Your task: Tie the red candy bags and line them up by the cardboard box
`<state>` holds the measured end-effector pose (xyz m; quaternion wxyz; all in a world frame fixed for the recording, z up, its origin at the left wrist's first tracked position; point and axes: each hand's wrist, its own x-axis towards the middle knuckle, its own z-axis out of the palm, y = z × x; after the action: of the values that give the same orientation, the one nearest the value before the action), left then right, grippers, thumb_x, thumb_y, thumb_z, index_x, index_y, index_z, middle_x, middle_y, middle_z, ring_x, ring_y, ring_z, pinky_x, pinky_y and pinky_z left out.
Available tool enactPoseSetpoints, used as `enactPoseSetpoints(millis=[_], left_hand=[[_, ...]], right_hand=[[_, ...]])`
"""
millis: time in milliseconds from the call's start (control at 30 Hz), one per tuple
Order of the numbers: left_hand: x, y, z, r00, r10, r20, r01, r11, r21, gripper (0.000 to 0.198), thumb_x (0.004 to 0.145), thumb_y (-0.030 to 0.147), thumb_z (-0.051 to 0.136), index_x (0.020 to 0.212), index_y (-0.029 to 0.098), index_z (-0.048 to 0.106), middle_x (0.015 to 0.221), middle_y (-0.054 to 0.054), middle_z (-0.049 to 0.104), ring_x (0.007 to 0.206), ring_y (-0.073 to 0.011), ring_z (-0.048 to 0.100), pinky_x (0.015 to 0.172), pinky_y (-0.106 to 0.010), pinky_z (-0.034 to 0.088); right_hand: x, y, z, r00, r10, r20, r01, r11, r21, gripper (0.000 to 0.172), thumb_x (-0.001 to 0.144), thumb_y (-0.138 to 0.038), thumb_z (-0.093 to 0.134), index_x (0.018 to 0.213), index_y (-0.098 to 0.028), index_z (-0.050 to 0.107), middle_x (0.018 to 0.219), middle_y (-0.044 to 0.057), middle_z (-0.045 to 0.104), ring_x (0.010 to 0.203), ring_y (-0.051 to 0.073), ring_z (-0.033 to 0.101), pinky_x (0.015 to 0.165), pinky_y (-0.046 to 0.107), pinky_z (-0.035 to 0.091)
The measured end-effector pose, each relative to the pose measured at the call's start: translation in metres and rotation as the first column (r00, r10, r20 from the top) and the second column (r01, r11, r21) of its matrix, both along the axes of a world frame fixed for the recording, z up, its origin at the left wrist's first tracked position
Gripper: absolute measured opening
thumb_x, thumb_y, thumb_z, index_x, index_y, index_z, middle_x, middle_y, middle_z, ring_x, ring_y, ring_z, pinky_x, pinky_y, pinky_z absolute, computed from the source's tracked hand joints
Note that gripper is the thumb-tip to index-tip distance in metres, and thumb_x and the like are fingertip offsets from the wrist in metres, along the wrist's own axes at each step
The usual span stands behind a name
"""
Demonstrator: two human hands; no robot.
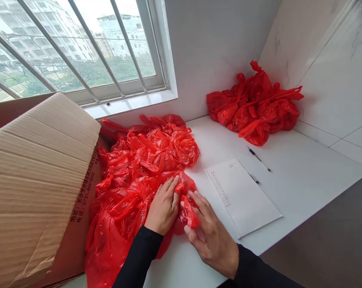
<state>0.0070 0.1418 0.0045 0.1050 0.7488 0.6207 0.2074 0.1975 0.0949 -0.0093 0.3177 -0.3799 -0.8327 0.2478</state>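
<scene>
Several knotted red plastic bags [151,154] lie heaped on the left side of the white table. At the near right end of this heap, my left hand [163,206] presses on a red plastic bag [185,182], its fingers closed on the gathered film. My right hand [212,234] is just right of it, fingers and thumb curved around a loose end of the same bag. What is inside the bag cannot be made out through the crumpled film.
An open cardboard box [39,172] stands at the left against the heap. A second pile of red bags [255,104] sits in the back right corner. A sheet of paper with handwriting [243,198] and a pen [259,159] lie on the table [309,172]. Behind is a barred window [87,52].
</scene>
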Motion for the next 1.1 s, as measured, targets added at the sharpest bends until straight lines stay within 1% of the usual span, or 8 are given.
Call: enactPoseSetpoints(millis=[200, 333, 500, 667, 800, 933, 1000, 1100], left_hand=[[0.021, -0.009, 0.013, 0.999, 0.027, -0.045, -0.022, 0.995, 0.098, 0.047, 0.103, 0.027, 0.035, 0.149, 0.017, 0.044, 0.161, -0.013, 0.039, 0.153, -0.0258, 0.024, 0.124, -0.053, 0.026], [0.024, -0.008, 0.005, 0.995, -0.018, -0.102, 0.023, 0.999, 0.048, 0.048, 0.103, 0.031, 0.038, 0.15, 0.019, 0.045, 0.161, -0.012, 0.04, 0.153, -0.0279, 0.027, 0.123, -0.055, 0.028], [0.016, -0.004, -0.009, 0.989, -0.034, -0.145, 0.037, 0.999, 0.015, 0.05, 0.103, 0.031, 0.035, 0.151, 0.02, 0.044, 0.16, -0.01, 0.042, 0.152, -0.0283, 0.029, 0.122, -0.057, 0.029], [0.015, -0.003, -0.015, 0.988, -0.036, -0.152, 0.042, 0.999, 0.034, 0.05, 0.104, 0.032, 0.03, 0.152, 0.021, 0.041, 0.16, -0.009, 0.042, 0.152, -0.0284, 0.029, 0.121, -0.057, 0.032], [0.017, -0.002, -0.012, 0.992, -0.022, -0.127, 0.036, 0.994, 0.108, 0.049, 0.103, 0.034, 0.036, 0.149, 0.019, 0.046, 0.156, -0.012, 0.047, 0.148, -0.0295, 0.037, 0.119, -0.056, 0.036], [0.026, -0.014, 0.008, 0.997, 0.038, -0.061, -0.023, 0.972, 0.233, 0.052, 0.101, 0.033, 0.043, 0.151, 0.019, 0.041, 0.157, -0.014, 0.044, 0.149, -0.0319, 0.034, 0.12, -0.061, 0.03], [0.034, -0.029, 0.019, 0.999, 0.051, -0.016, -0.044, 0.954, 0.296, 0.053, 0.1, 0.03, 0.046, 0.152, 0.022, 0.039, 0.159, -0.013, 0.039, 0.15, -0.0326, 0.031, 0.12, -0.063, 0.028], [0.045, -0.064, 0.024, 0.998, 0.041, 0.052, -0.059, 0.91, 0.41, 0.056, 0.096, 0.021, 0.052, 0.151, 0.028, 0.041, 0.155, -0.01, 0.044, 0.145, -0.0321, 0.04, 0.118, -0.058, 0.036]], right_hand=[[-0.009, -0.008, -0.028, 0.997, 0.006, 0.077, -0.011, 0.998, 0.063, 0.075, 0.098, -0.027, 0.049, 0.162, -0.014, 0.013, 0.168, 0.017, 0.018, 0.156, 0.032, 0.012, 0.121, 0.058, 0.031], [-0.015, -0.013, -0.033, 0.995, -0.06, 0.081, 0.056, 0.997, 0.044, 0.081, 0.097, -0.028, 0.049, 0.162, -0.009, 0.004, 0.168, 0.017, 0.014, 0.156, 0.029, 0.012, 0.122, 0.056, 0.031], [-0.009, -0.009, -0.019, 0.991, -0.005, 0.136, 0.0, 0.999, 0.035, 0.082, 0.093, -0.023, 0.049, 0.161, -0.004, 0.008, 0.168, 0.016, 0.017, 0.157, 0.027, 0.01, 0.123, 0.052, 0.031], [0.012, -0.006, 0.002, 0.969, 0.106, 0.224, -0.111, 0.994, 0.01, 0.071, 0.082, -0.011, 0.053, 0.152, -0.008, 0.041, 0.167, 0.014, 0.022, 0.156, 0.028, 0.012, 0.125, 0.049, 0.026], [0.037, -0.007, 0.001, 0.96, -0.07, 0.272, 0.04, 0.992, 0.116, 0.069, 0.087, -0.005, 0.048, 0.154, -0.02, 0.04, 0.163, 0.009, 0.035, 0.155, 0.025, 0.021, 0.126, 0.054, 0.023], [0.065, -0.001, -0.017, 0.867, -0.33, 0.373, 0.254, 0.937, 0.238, 0.063, 0.099, -0.02, 0.047, 0.16, -0.021, 0.029, 0.165, 0.014, 0.03, 0.153, 0.033, 0.023, 0.121, 0.062, 0.027], [0.078, 0.005, -0.025, 0.831, -0.355, 0.427, 0.271, 0.931, 0.246, 0.06, 0.102, -0.024, 0.044, 0.16, -0.021, 0.027, 0.165, 0.013, 0.028, 0.153, 0.032, 0.023, 0.12, 0.06, 0.031], [0.092, 0.014, -0.029, 0.812, -0.352, 0.466, 0.271, 0.934, 0.235, 0.06, 0.104, -0.025, 0.041, 0.161, -0.024, 0.022, 0.167, 0.009, 0.024, 0.154, 0.029, 0.022, 0.122, 0.056, 0.031]])
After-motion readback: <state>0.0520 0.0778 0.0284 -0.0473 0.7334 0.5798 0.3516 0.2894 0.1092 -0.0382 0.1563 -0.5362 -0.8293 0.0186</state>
